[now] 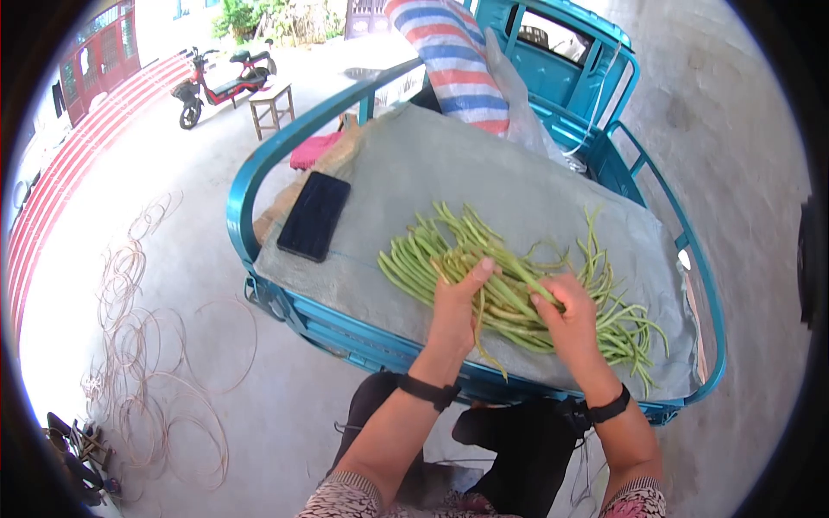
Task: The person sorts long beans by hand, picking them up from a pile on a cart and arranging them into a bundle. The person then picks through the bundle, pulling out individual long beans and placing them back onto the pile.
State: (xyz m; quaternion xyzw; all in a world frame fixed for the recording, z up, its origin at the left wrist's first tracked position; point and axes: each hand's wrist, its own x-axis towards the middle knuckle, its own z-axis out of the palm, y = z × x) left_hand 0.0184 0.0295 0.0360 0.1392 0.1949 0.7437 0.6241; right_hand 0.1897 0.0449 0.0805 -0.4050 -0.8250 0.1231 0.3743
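A heap of long green beans [414, 263] lies across the grey sheet [389, 164] on the bed of a blue cargo tricycle. My left hand [459, 298] is closed around some of the beans at the middle of the heap, thumb on top; its other fingers are partly hidden. A yellowish bean dangles below it. To its right, my right hand [570, 315] grips a small bundle of beans between thumb and curled fingers. The bean ends spread out past that hand toward the sheet's right side.
A black phone [313, 216] rests at the sheet's left. Blue rails [237, 203] edge the bed, and a striped bag [466, 73] sits toward the cab. Coiled wire [129, 337] covers part of the floor; a stool [272, 108] and red scooter [226, 85] stand beyond.
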